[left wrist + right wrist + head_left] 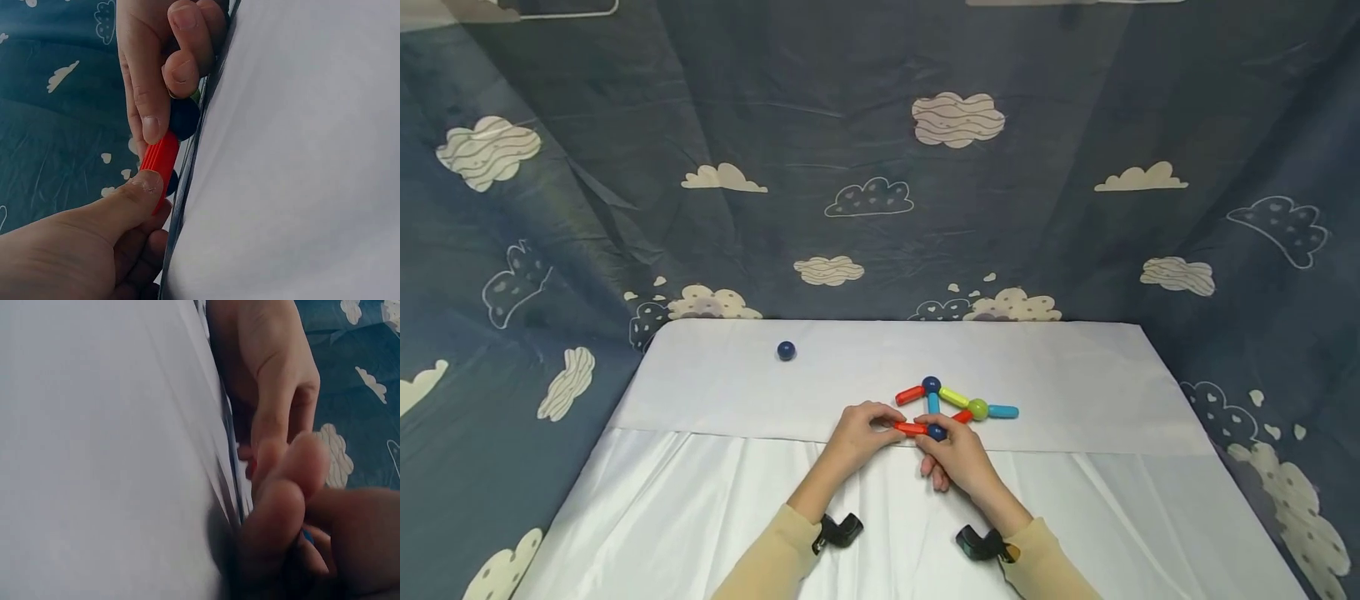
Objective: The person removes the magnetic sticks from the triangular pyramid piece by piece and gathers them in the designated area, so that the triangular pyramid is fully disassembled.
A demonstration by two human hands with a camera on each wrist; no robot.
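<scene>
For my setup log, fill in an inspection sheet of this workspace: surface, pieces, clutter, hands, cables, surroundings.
Surface: white cloth, creased on the near side.
Pieces: near red rod beside near dark blue ball; beyond, far dark blue ball, yellow rod, green ball and outer light blue rod, seemingly linked in that order.
Clutter: loose dark blue ball, apart at far left.
Left hand: pinches the near red rod.
Right hand: holds the near dark blue ball.
Cables: nothing seen.
Surroundings: dark blue curtain with cloud prints.
</scene>
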